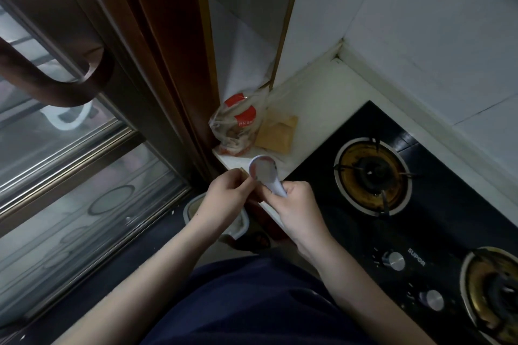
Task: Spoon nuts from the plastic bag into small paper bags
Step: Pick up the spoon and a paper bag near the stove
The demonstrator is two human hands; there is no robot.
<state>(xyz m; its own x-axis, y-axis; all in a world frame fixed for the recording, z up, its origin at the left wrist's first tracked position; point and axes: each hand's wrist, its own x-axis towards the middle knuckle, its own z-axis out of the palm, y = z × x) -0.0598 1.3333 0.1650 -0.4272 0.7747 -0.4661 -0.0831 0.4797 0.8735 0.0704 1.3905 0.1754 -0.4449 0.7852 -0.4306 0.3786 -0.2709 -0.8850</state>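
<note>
A clear plastic bag (236,127) with a red label, holding nuts, stands at the far left end of the white counter (316,109). Flat tan paper bags (277,133) lie just right of it. My right hand (291,204) grips the handle of a white spoon (263,169), whose bowl points away from me and looks empty. My left hand (227,193) pinches a small paper bag (244,173) beside the spoon's bowl; only a brown corner of it shows past my fingers. Both hands hover over the counter's near edge.
A black gas hob (420,196) with two burners and knobs fills the counter's right side. A brown-framed glass door (84,148) with a curved handle stands to the left. A white container (241,225) sits on the floor under my left arm. Tiled walls close the corner.
</note>
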